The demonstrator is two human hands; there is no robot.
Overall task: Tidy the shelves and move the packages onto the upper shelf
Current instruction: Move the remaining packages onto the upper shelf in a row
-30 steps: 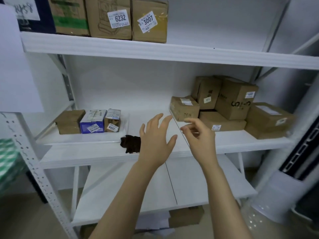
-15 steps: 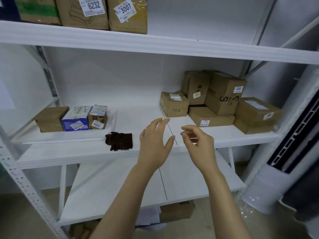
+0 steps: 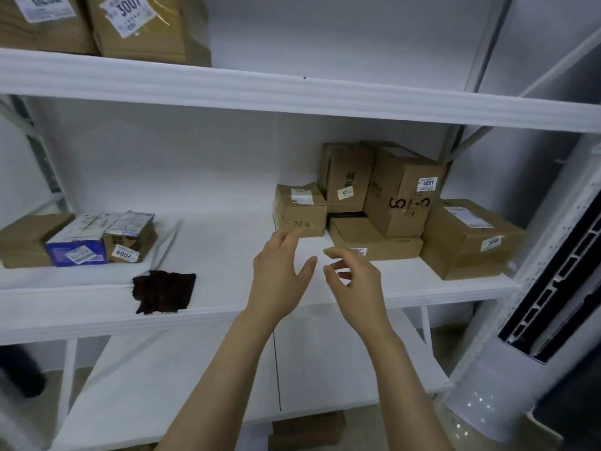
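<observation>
Both hands are out over the middle shelf [image 3: 227,252]. Our left hand [image 3: 279,275] is spread, fingers straight and loose, nothing in it. Its fingertips line up with the front of the small box [image 3: 300,206], the one with pen marks, and we can't tell whether they touch it. Our right hand [image 3: 357,284] hovers just beside the left, fingers loosely curled, thumb forward, also empty.

The packages sit at the right end of the middle shelf. The small box is at the front left of the cluster, with a tall box [image 3: 348,177] upright behind it. A big box labelled 4001 [image 3: 403,196] tilts on top of a flat box [image 3: 374,240], and a wide box [image 3: 468,239] sits at the far right.

At the left end, a plain brown box [image 3: 29,239], a blue box [image 3: 76,252] and a little box tagged 2009 [image 3: 130,237] stand side by side. A dark cloth [image 3: 164,291] lies near the front edge, apart from both groups.

On the upper shelf [image 3: 292,92], a box tagged 3007 [image 3: 143,27] stands at the left with another box [image 3: 39,24] beside it.
</observation>
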